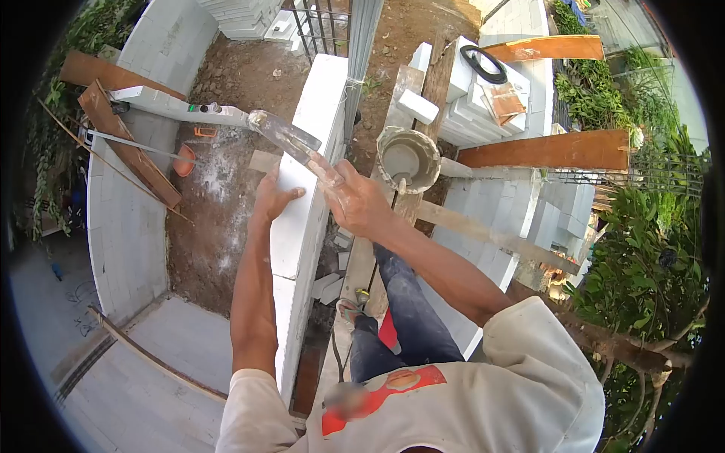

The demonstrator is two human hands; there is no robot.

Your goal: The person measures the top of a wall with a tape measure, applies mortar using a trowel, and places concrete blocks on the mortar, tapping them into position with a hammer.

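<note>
My right hand (353, 198) is closed round the handle of a mallet (291, 140), whose pale, worn head lies over the top of the white block wall (313, 98). Against the left side of the same wall rests my left hand (276, 198), its thumb lying on the top face and its fingers partly hidden behind the block edge. A mortar-crusted bucket (408, 160) with grey mix inside stands on the planks to the right of my right hand.
Wooden scaffold planks (361, 275) run along the wall's right side, under my feet. White blocks (483, 106) are stacked at the upper right, with a black coil (483, 64) on top. An orange trowel-like tool (183, 160) lies at the left.
</note>
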